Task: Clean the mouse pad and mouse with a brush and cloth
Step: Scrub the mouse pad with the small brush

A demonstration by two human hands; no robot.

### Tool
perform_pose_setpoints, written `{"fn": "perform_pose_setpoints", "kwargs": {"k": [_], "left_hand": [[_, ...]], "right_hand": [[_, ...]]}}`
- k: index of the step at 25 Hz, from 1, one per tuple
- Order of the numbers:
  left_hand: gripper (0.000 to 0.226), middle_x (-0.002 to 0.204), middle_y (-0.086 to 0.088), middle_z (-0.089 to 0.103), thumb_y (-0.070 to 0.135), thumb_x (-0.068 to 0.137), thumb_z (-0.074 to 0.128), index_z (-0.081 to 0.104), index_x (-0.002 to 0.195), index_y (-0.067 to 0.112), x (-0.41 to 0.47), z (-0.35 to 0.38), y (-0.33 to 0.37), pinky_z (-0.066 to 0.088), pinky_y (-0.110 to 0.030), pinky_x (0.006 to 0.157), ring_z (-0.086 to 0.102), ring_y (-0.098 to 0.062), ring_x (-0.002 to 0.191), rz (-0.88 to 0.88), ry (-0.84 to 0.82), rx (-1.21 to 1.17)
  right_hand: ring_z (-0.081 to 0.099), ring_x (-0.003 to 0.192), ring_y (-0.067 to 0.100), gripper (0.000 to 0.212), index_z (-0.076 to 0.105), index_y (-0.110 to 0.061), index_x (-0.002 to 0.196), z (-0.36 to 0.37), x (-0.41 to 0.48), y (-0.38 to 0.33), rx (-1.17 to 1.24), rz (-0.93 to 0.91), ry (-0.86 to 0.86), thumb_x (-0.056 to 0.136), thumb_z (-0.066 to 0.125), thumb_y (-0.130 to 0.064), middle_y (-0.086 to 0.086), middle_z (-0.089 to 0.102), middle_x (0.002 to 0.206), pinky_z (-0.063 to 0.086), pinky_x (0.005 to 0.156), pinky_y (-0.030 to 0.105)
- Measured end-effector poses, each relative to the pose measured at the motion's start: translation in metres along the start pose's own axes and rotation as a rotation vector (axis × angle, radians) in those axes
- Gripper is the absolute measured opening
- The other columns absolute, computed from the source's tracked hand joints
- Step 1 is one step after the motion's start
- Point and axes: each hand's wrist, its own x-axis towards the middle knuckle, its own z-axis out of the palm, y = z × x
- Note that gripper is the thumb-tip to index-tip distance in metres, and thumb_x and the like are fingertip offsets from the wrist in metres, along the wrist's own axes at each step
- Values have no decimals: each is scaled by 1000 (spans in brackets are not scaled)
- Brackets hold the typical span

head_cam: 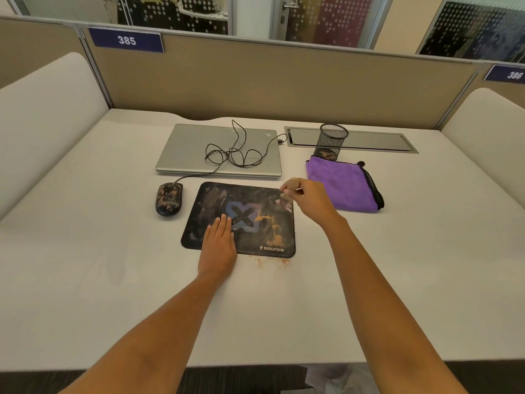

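Note:
A black mouse pad (255,200) with a blue X lies in the middle of the desk, smeared and dotted with orange-brown dust. My left hand (218,240) presses flat on its near left part, fingers together. Over the pad's far right corner, my right hand (308,199) is closed on a small brush (285,198), which is blurred and points down at the pad. A dusty black wired mouse (169,199) sits left of the pad. To the right of the pad lies a folded purple cloth (343,184).
A closed silver laptop (193,149) lies behind the pad with the mouse cable (235,155) coiled on its lid. A black mesh pen cup (331,140) stands behind the cloth, beside a desk cable slot (377,140). Orange dust (270,261) lies on the desk at the pad's near edge.

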Motion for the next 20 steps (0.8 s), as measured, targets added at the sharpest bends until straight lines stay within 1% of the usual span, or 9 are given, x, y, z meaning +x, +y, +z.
{"fn": "perform_pose_setpoints", "kwargs": {"k": [2, 5, 7, 10, 12, 14, 16, 18, 20], "left_hand": [[48, 157, -4, 10, 25, 102, 16, 11, 148, 10, 0, 0, 0, -8, -26, 115, 1, -17, 145, 3, 0, 3], [48, 157, -4, 10, 25, 102, 16, 12, 148, 10, -2, 0, 3, -7, -27, 116, 1, -17, 145, 10, 0, -22], [49, 157, -3, 9, 26, 102, 16, 11, 148, 11, -2, 0, 5, -8, -27, 115, 1, -16, 145, 16, -3, -20], [49, 157, -2, 8, 27, 102, 15, 10, 148, 12, 2, 1, 0, -9, -25, 114, 0, -15, 145, -17, 2, -13], [49, 157, -2, 8, 27, 102, 15, 10, 148, 12, 1, 1, -1, -9, -25, 114, 0, -15, 145, -12, -2, -7], [49, 157, -2, 8, 28, 102, 15, 10, 148, 13, 0, 2, 0, -9, -26, 115, 0, -15, 145, -11, -3, -12], [49, 157, -1, 8, 29, 102, 15, 9, 148, 13, 0, 2, 0, -9, -26, 115, -1, -15, 145, -13, -7, -16], [49, 157, -1, 8, 28, 102, 15, 9, 148, 13, 1, 2, -1, -9, -26, 115, -1, -15, 145, -12, -7, -13], [49, 157, -1, 8, 28, 102, 15, 10, 148, 14, 0, 2, -1, -9, -26, 115, -1, -15, 145, -11, -8, -13]], "right_hand": [[53, 66, -1, 19, 69, 1, 99, 7, 13, -2, 32, -2, 37, 94, 52, -7, 13, 67, 102, 38, 54, 0], [55, 77, 5, 19, 71, -3, 96, 14, 30, 0, -14, -13, 161, 93, 53, -7, 14, 67, 106, 37, 59, 2], [53, 75, 3, 17, 72, -5, 95, 19, 34, 1, -11, 11, 183, 92, 56, -7, 13, 68, 104, 37, 59, -1], [51, 74, 3, 12, 73, -12, 91, 30, 41, -2, -91, 0, 14, 87, 62, -8, 5, 68, 97, 32, 60, 5], [53, 76, 3, 12, 74, -18, 86, 22, 39, -9, -144, -50, -193, 81, 68, -9, -4, 67, 90, 34, 62, 10], [56, 75, 2, 15, 74, -25, 80, 8, 40, -17, -179, -97, -363, 77, 71, -10, -16, 64, 81, 36, 59, 9], [55, 76, 2, 17, 73, -25, 79, 5, 42, -22, -126, -101, -297, 78, 71, -8, -18, 62, 78, 37, 61, 11], [54, 79, 5, 14, 73, -20, 82, 12, 43, -24, -64, -80, -119, 80, 68, -6, -10, 64, 84, 38, 68, 15], [55, 84, 10, 11, 73, -13, 87, 24, 40, -24, -65, -57, -57, 83, 66, -7, 0, 67, 91, 39, 75, 19]]}}
